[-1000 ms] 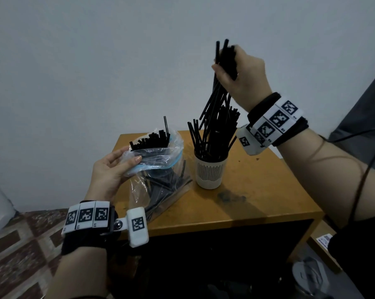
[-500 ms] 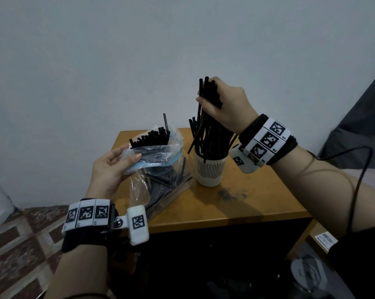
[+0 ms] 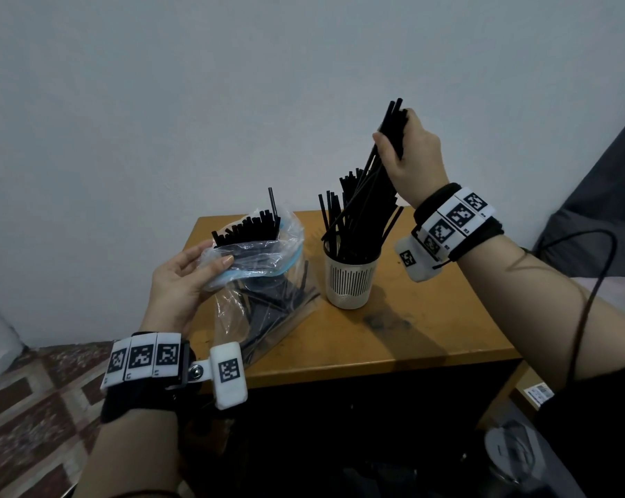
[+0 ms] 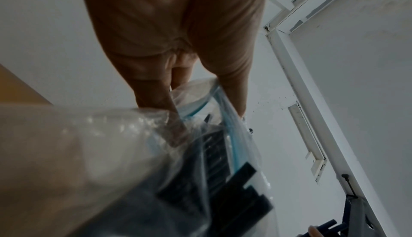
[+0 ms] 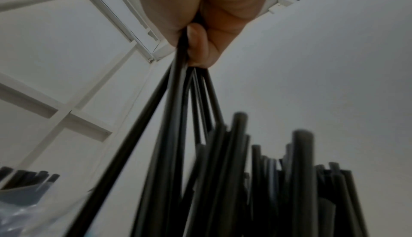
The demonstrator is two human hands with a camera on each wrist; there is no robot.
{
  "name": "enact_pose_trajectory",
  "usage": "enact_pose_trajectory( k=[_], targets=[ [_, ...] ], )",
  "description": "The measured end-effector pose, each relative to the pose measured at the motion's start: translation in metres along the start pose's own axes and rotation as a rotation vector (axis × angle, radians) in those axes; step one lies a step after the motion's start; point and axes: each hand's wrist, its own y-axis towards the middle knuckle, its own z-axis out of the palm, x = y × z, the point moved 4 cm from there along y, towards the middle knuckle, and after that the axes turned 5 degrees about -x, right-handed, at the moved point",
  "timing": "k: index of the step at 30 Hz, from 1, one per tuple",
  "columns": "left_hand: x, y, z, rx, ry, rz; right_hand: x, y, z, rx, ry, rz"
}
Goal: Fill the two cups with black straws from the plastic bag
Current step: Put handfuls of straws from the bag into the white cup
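Right hand (image 3: 410, 156): upper right of centre in the head view, closed round the top of a bundle of black straws (image 3: 374, 174); the right wrist view shows fingers (image 5: 198, 47) curled on the stems.
Bundle: its lower ends stand inside the white cup (image 3: 350, 278), among straws already standing there.
White cup: centre of frame, upright on the wooden table (image 3: 429, 332), its rim crowded with leaning stems.
Left hand (image 3: 181, 282): left of centre, pinching the rim of the plastic bag (image 3: 264, 267) and holding its mouth up.
Plastic bag: just left of the cup, its lower part lying on the table; straw tops project from the mouth.
Second cup: not seen as such in any view.
Step in hand: probably seating or settling a bundle in the cup.
Next move: likely loosen the grip so the stems drop without tipping the cup, then reach left to the bag's mouth.
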Motion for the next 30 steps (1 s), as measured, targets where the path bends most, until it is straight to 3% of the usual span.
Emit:
enact_pose_trajectory(
  k=[9, 21, 30],
  targets=[
    [0.001, 0.000, 0.001, -0.006, 0.019, 0.015, 0.002, -0.007, 0.008, 0.118, -0.005, -0.090],
    [-0.001, -0.002, 0.004, 0.001, 0.023, 0.021, -0.005, -0.008, -0.013, -0.038, 0.072, -0.118],
    [0.000, -0.001, 0.007, 0.016, 0.012, 0.028, 0.003, -0.017, -0.002, 0.054, 0.141, -0.132]
  ],
)
